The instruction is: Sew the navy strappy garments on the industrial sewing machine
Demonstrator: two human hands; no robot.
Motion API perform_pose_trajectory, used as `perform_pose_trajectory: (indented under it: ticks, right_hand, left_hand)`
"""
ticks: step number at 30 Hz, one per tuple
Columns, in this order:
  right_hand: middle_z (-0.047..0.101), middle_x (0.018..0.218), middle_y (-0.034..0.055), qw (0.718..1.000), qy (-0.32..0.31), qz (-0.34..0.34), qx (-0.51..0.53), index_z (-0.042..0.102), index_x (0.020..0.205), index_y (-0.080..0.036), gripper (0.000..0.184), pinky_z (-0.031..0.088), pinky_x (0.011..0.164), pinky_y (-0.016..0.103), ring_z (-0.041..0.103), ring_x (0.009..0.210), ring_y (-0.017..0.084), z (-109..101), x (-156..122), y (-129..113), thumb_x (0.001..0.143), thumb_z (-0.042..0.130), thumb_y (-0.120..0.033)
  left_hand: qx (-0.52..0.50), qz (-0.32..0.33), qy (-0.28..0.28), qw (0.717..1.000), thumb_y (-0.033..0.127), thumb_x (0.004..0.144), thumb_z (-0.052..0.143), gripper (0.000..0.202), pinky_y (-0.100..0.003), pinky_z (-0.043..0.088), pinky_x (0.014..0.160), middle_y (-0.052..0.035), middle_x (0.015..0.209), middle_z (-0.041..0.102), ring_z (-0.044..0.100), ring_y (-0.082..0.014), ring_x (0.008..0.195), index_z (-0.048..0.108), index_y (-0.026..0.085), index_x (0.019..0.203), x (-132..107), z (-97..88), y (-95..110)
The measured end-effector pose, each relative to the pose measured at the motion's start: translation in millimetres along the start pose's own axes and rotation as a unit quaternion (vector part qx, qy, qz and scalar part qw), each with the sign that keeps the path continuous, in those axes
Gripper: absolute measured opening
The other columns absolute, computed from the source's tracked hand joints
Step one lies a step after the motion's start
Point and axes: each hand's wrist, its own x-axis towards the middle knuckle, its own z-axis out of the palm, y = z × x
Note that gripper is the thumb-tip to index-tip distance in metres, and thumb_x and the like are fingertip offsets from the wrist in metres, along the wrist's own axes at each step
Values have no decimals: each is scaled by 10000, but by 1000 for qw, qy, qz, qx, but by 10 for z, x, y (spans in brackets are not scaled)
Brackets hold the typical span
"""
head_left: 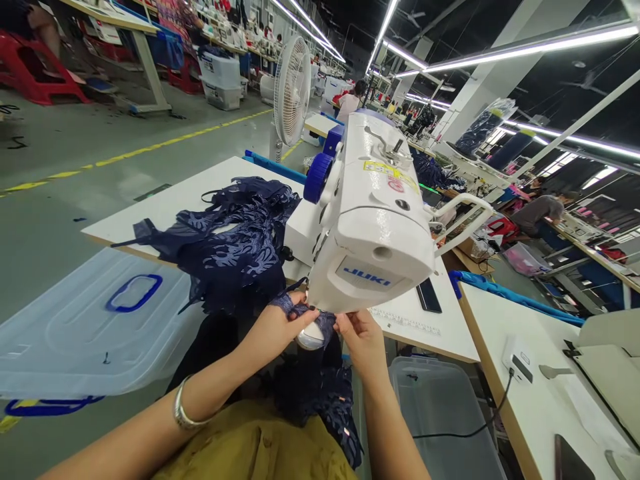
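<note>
A white sewing machine (380,227) stands on the table in front of me, its head over both hands. My left hand (280,327) pinches a piece of navy lace fabric (327,323) just below the machine head. On the other side of that piece, my right hand (360,330) has thumb and fingertips closed on its edge. The needle area is hidden behind the machine head. More navy lace (320,393) hangs down over my lap. A heap of navy lace pieces (240,233) lies on the table to the left.
A translucent plastic lid (85,327) with a blue handle is at the left. A dark phone (429,295) lies right of the machine. A clear bin (445,413) sits below, beside a second table (520,293). A white fan (293,90) stands behind; people work farther off.
</note>
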Motion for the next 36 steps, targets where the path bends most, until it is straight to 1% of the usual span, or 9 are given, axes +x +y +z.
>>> perform_pose_trajectory:
  ticks: [6, 9, 12, 18, 20, 24, 29, 33, 36]
  right_hand:
    - [677, 840, 36, 982, 64, -106, -141, 669, 846, -234, 118, 524, 723, 298, 637, 782, 170, -123, -48, -86, 872, 600, -325]
    - [696, 861, 35, 977, 89, -96, -168, 644, 919, -234, 133, 529, 699, 293, 655, 737, 159, -122, -86, -74, 915, 534, -308]
    - [697, 893, 44, 972, 74, -95, -203, 632, 1005, -235, 167, 533, 716, 295, 671, 782, 162, -84, -122, -46, 943, 484, -283]
    - [648, 1098, 86, 925, 17, -241, -292, 611, 1183, -261, 315, 517, 845, 322, 613, 1033, 186, -26, -120, -13, 958, 416, -158]
    - [658, 1085, 85, 910, 13, -265, -318, 568, 1229, -254, 325, 516, 846, 331, 623, 1010, 188, -5, -109, 5, 957, 427, -145]
    - [689, 968, 60, 872, 64, -320, -364, 566, 1161, -228, 253, 517, 792, 326, 645, 896, 185, 49, -89, 27, 936, 500, -134]
    - [692, 974, 79, 833, 79, -370, -404, 583, 1143, -194, 259, 510, 796, 333, 634, 908, 201, 87, -77, 18, 909, 537, -93]
    - [688, 933, 64, 843, 64, -357, -398, 632, 1103, -222, 235, 507, 770, 328, 627, 864, 193, 85, -75, 33, 917, 529, -122]
    - [685, 926, 63, 906, 56, -260, -331, 689, 989, -241, 162, 513, 796, 335, 628, 905, 201, 79, -21, 35, 918, 547, -207]
  left_hand:
    - [-7, 0, 14, 1000, 434, 806, 587, 291, -255, 459, 637, -2, 808, 686, 601, -172, 706, 662, 184, 933, 8, 9, -22]
    - [-5, 0, 16, 1000, 437, 799, 590, 290, -255, 460, 633, 0, 778, 677, 599, -174, 704, 667, 180, 908, 9, 9, -13]
    - [-6, 7, 14, 1000, 430, 804, 586, 277, -262, 464, 654, -6, 802, 679, 603, -181, 734, 666, 182, 899, 10, 5, -11]
    - [3, 6, 0, 1000, 424, 836, 575, 275, -265, 450, 696, 3, 840, 665, 594, -176, 774, 649, 193, 965, 21, 2, -47]
    - [5, 6, -2, 1000, 424, 843, 569, 271, -263, 443, 692, 8, 822, 655, 581, -168, 754, 648, 192, 958, 27, 5, -48]
    - [-5, 6, 1, 1000, 426, 840, 570, 250, -265, 441, 694, 5, 832, 650, 579, -173, 774, 635, 194, 906, 37, 15, -38]
    - [0, 13, 12, 1000, 421, 824, 584, 229, -280, 444, 753, 8, 790, 618, 597, -204, 877, 567, 202, 758, 46, 21, -52]
    - [-15, 10, 10, 1000, 406, 816, 589, 217, -289, 453, 768, 13, 748, 599, 604, -215, 896, 549, 208, 736, 49, 13, -31]
    - [-36, -1, -3, 999, 399, 808, 598, 195, -288, 468, 751, 12, 766, 623, 614, -210, 855, 585, 208, 769, 47, 5, 7]
